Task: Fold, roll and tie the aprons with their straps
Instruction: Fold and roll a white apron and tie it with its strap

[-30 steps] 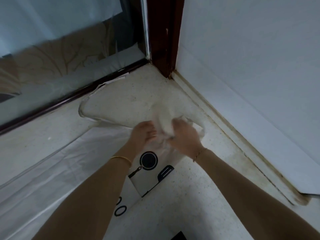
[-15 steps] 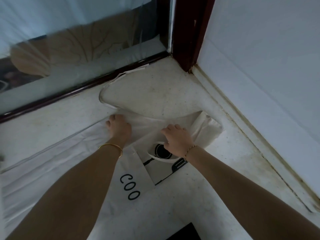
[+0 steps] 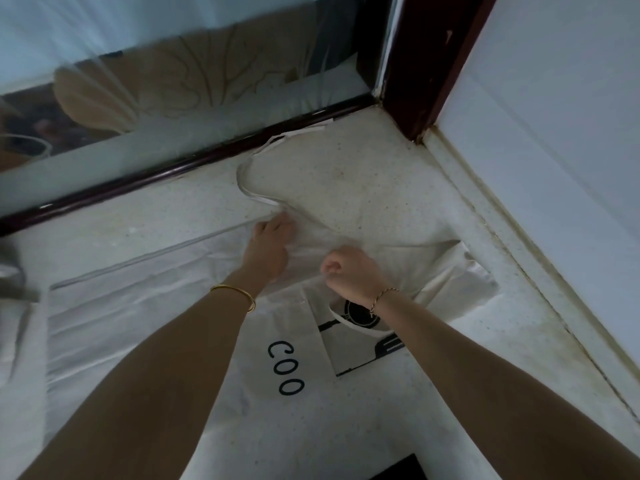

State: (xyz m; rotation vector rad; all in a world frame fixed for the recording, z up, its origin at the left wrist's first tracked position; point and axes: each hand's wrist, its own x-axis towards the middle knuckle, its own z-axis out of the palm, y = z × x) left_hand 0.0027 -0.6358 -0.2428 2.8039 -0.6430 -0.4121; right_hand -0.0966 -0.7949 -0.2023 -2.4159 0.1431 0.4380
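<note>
Near the wall corner, the apron (image 3: 138, 306) lies spread on the speckled surface (image 3: 363, 174), and its neck strap (image 3: 244, 188) loops beyond the left hand (image 3: 270, 242), whose fingers press straight and flat on the cloth. The right hand (image 3: 353, 271) curls its fingers round a pinched fold. A clean fold likely calls for the left hand to pin the edge while the right draws its fold across evenly.

Both bare forearms reach forward and converge. Left hand (image 3: 272, 242) palm down, fingers straight and together, pressing flat. Right hand (image 3: 353, 271) just beside it, curled into a fist, knuckles up, pinching a fold of apron (image 3: 287, 327).
</note>
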